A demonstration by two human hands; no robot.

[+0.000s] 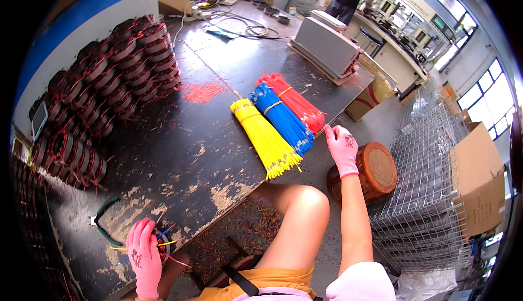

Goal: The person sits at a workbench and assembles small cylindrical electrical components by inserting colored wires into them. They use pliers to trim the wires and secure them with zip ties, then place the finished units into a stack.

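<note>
The table [185, 162] carries a red wire bundle [297, 105] at its right edge. Left hand [143, 252]: fingers curve over a wound ring [163, 242] at the front edge; firmness of grip cannot be told. Right hand [343, 146]: grip nearly closed at the bundle's near end; any wire held cannot be confirmed. Advisable: separate single wires, leave the rest banded, steady the ring.

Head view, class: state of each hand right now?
Left hand: laid over a wire-wound ring; whether it grips is hidden.
Right hand: curled closed by the red wire bundle; cannot tell if holding anything.
</note>
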